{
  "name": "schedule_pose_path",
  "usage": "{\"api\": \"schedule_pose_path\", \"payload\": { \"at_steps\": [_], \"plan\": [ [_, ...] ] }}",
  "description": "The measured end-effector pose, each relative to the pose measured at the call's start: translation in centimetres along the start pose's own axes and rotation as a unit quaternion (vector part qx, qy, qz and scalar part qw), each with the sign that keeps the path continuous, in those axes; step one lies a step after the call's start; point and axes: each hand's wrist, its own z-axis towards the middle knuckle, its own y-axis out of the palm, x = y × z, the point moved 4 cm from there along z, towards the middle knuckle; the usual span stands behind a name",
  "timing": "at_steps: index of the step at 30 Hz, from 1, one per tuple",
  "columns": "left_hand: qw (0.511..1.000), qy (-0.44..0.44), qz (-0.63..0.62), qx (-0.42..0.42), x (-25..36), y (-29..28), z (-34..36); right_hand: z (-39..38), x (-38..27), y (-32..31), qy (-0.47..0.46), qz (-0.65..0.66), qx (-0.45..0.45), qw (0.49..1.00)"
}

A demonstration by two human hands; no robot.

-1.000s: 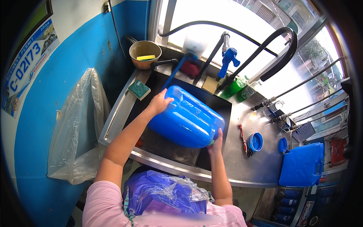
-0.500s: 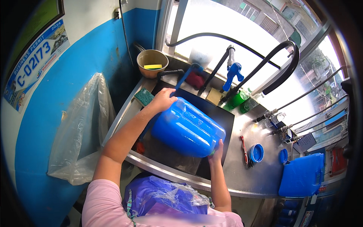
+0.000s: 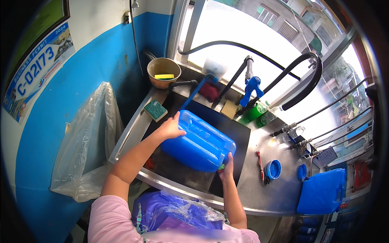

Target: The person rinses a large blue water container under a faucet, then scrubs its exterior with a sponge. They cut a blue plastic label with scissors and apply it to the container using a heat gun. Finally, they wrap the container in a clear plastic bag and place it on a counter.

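Note:
Over the dark sink basin [image 3: 162, 172] I hold a wet blue plastic jug [image 3: 198, 141], tilted on its side. My left hand [image 3: 171, 128] is closed on its upper left end. At its right end my right hand [image 3: 227, 168] grips the lower corner, thumb on the near face. A small bit of green shows between that hand and the jug; I cannot make out what it is. A green-and-yellow scrubbing sponge [image 3: 156, 110] lies on the sink's left ledge, close to my left hand.
A tan pot [image 3: 161, 83] holding a yellow sponge stands at the back left. Behind the basin are a blue-handled tap [image 3: 252, 90] and a green bottle [image 3: 254, 113]. Rightward lie a red-handled brush [image 3: 260, 164], a blue ring-shaped lid [image 3: 274, 169] and another blue jug [image 3: 322, 192].
The jug has shifted slightly left and nearer to me, turning a little. My left hand has slid down its left end toward me, uncovering more of the sponge.

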Motion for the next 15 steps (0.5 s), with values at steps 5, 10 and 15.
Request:
{"api": "schedule_pose_path", "payload": {
  "at_steps": [5,10,15],
  "plan": [
    [1.0,0.001,0.004,-0.009,-3.5,-0.2,0.2,-1.2,0.8,1.4,-0.006,-0.08,-0.005,0.997],
    [0.992,0.117,-0.049,-0.022,-2.9,-2.8,-1.0,-6.5,-8.5,9.9,-0.311,-0.67,0.089,0.668],
    [0.865,0.331,-0.147,0.347,1.7,-19.4,-1.8,-8.8,-15.1,30.6,-0.463,-0.609,-0.266,0.586]
  ]
}}
